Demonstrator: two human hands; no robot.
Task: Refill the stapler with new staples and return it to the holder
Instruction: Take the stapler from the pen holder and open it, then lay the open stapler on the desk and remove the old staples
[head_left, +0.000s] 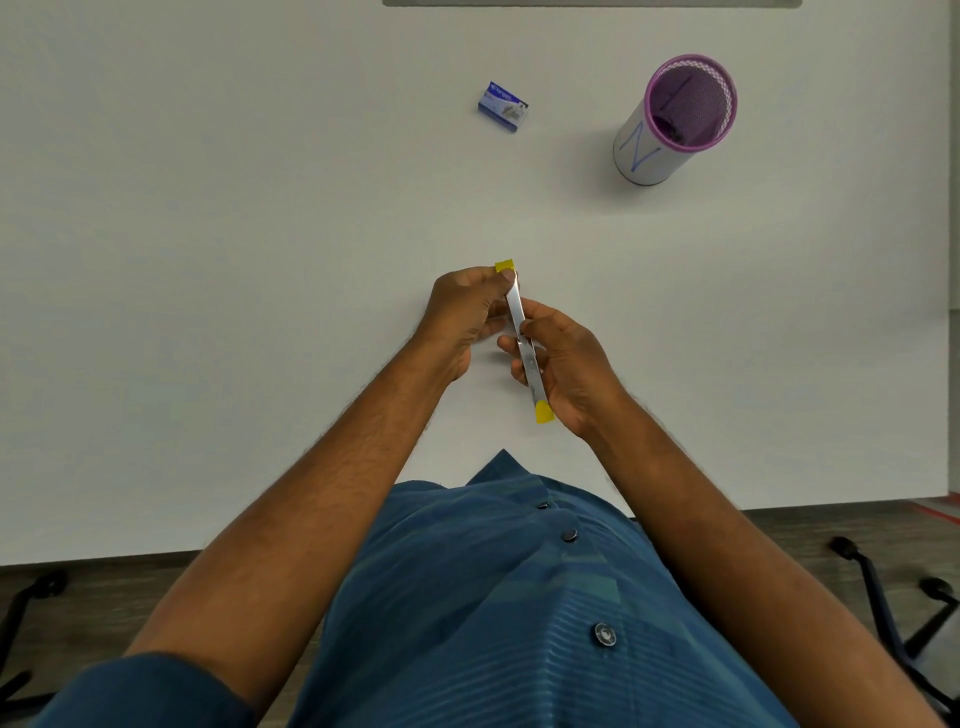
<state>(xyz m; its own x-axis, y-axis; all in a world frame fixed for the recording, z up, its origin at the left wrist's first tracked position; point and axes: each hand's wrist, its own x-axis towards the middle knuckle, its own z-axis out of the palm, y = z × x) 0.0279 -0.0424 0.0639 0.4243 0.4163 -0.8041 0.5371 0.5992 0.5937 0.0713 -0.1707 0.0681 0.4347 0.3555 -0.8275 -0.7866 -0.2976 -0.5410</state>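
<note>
A big white table (260, 234) fills most of the view. On its far right stands a round purple mesh holder with a white paper wrap (670, 124). It has something dark inside, but that is too dim to name. To its left, well apart, lies a small blue cardboard box of staples (503, 106), flat on the table.

Near the table's front edge, two hands hold a long thin silver metal stapler with yellow plastic ends (522, 332) just above the table. The left hand (462, 317) pinches the far end by the yellow tip. The right hand (566, 364) curls its fingers round the near half.

The stapler looks opened out long, though I cannot be sure. It is probably light, stiff and a bit slippery on the shiny metal. The yellow ends look like the best spots to grip. The staples themselves would be tiny and easy to break apart.
</note>
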